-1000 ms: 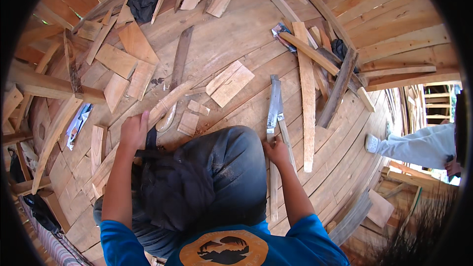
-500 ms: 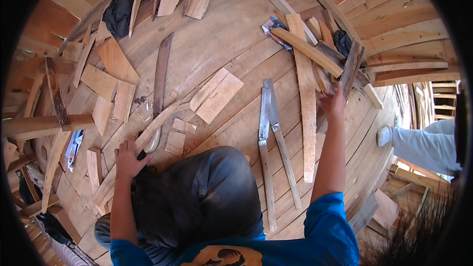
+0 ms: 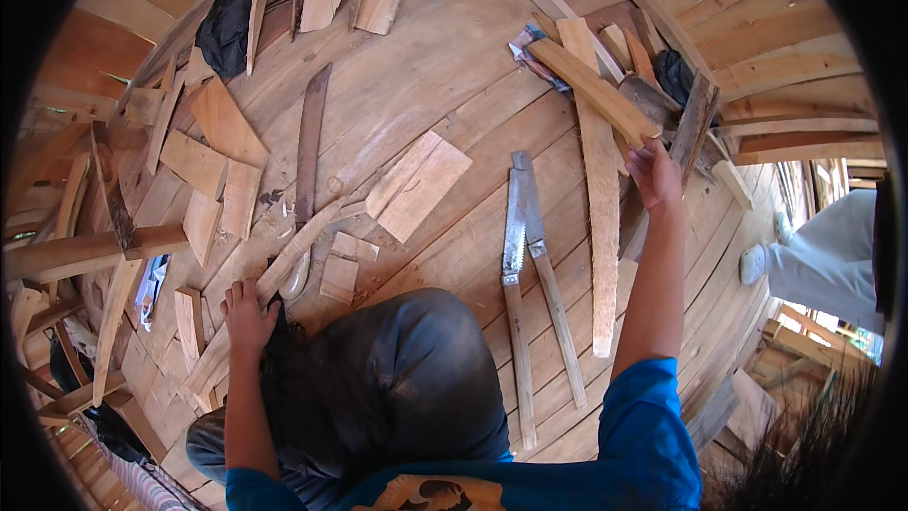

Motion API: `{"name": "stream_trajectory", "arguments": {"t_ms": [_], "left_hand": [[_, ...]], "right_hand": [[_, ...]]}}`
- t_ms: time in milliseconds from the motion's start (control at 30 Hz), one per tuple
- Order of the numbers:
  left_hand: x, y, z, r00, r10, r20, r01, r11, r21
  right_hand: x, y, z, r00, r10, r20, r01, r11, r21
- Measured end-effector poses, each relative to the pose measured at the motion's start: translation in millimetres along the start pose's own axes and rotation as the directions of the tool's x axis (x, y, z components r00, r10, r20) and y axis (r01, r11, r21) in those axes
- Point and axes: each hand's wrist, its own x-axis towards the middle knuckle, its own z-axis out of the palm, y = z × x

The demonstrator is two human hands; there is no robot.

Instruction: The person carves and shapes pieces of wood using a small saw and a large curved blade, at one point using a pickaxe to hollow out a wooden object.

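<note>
My right hand (image 3: 654, 176) reaches forward to the right, its fingers closed round the near end of a thick wooden block (image 3: 596, 88). The block's near end looks raised over other scraps. My left hand (image 3: 249, 318) lies on a long curved wooden strip (image 3: 301, 243), fingers spread. Beside that hand a pale curved piece (image 3: 299, 276) shows partly, with something dark under the thumb side that I cannot make out. Two handsaws (image 3: 515, 227) with wooden handles lie together on the plank floor, between my knee and a long rough-edged board (image 3: 600, 227).
A flat rectangular board (image 3: 418, 185) and small offcuts (image 3: 340, 278) lie ahead of my knee. A long dark blade-like piece (image 3: 310, 147) is farther off. Wood scraps (image 3: 229, 123) and a black bag (image 3: 225, 30) are at left. Another person's leg (image 3: 818, 265) shows at right.
My right hand has moved onto the end of the thick wooden block and closed on it; the block's near end has risen slightly. My left hand stays on the curved strip.
</note>
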Motion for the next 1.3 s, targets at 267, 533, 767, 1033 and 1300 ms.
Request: {"name": "stream_trajectory", "arguments": {"t_ms": [267,533,767,1033,1300], "left_hand": [[-18.4,-11.8,-12.5,0.983,-0.115,-0.145,0.101,0.990,-0.101],[-65.9,-44.8,-56.9,0.955,-0.194,-0.225,0.160,0.974,-0.161],[-93.5,-63.2,-59.1,0.954,-0.243,-0.176,0.216,0.963,-0.158],[-95.1,-62.8,-60.8,0.952,-0.273,-0.138,0.241,0.948,-0.208],[-98.6,-70.2,-54.0,0.958,-0.248,-0.141,0.213,0.951,-0.222]], "right_hand": [[-38.7,85.0,72.0,0.901,0.291,0.322,-0.248,0.954,-0.169],[6.7,46.3,44.0,0.970,0.240,-0.023,-0.240,0.951,-0.197],[60.0,10.7,35.6,0.967,0.254,-0.003,-0.251,0.958,0.143],[71.6,20.4,29.2,0.991,0.131,-0.002,-0.127,0.964,0.233],[-20.2,-24.8,65.9,0.979,0.060,0.194,-0.116,0.950,0.289]]}}
